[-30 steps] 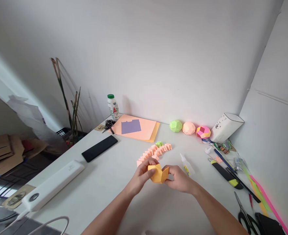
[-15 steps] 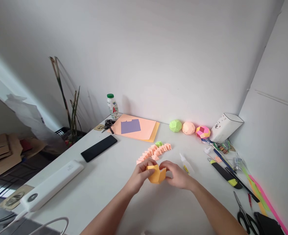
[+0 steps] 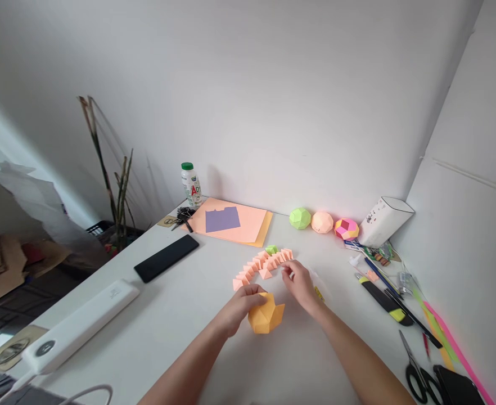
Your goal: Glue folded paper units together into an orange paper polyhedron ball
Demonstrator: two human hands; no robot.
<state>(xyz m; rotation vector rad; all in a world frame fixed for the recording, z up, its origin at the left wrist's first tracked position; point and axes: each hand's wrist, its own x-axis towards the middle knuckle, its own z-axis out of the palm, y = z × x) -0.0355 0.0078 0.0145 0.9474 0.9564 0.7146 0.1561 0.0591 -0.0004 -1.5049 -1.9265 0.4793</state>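
Observation:
In my left hand (image 3: pixel 244 304) is a partly built orange paper polyhedron (image 3: pixel 261 319), its thumb pressed on the near face and one flap standing out to the right. Ahead and to the right of it, my right hand (image 3: pixel 299 281) hovers beside a curved row of small folded peach paper pieces (image 3: pixel 256 264). Its fingers are loosely curled, with nothing visible between them. One loose peach piece (image 3: pixel 265 274) lies just in front of the row, and a small green paper piece (image 3: pixel 271 248) sits behind it. A white glue bottle (image 3: pixel 319 292) is partly hidden behind my right hand.
Three finished paper balls, green (image 3: pixel 300 218), peach (image 3: pixel 322 222) and multicoloured (image 3: pixel 346 228), stand by the wall. Paper sheets (image 3: pixel 252 222), a phone (image 3: pixel 166 257) and a white power strip (image 3: pixel 83 320) lie left. A cutter (image 3: pixel 383 298) and scissors (image 3: pixel 416 371) lie right.
My right hand has let go of the orange paper shape and moved forward to the peach pieces. The left hand keeps the shape, slightly lower and turned.

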